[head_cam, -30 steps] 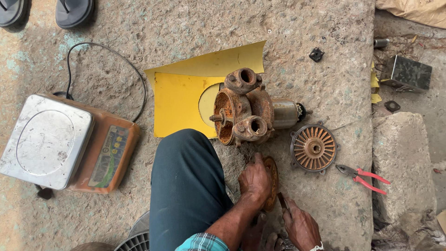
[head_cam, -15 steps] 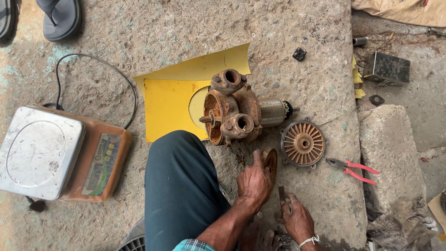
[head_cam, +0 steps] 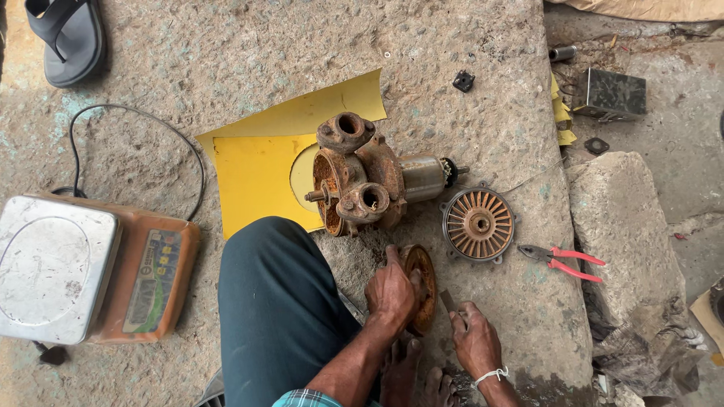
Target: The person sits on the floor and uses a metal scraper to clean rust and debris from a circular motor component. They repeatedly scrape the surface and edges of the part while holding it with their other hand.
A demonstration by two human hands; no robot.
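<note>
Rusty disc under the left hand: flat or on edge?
On edge: the rusty disc stands on its rim, steadied by the left hand.

concrete floor (head_cam: 467,45), rusty pump (head_cam: 362,177); pliers (head_cam: 569,262)

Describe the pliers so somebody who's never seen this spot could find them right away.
Start at the rusty pump body lying on the yellow sheet. Right of it lies a round finned disc, and the pliers lie just beyond that. Their red handles set them apart.

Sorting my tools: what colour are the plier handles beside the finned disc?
Red-pink. The pliers lie on the stone, clearest in the head view.
</note>
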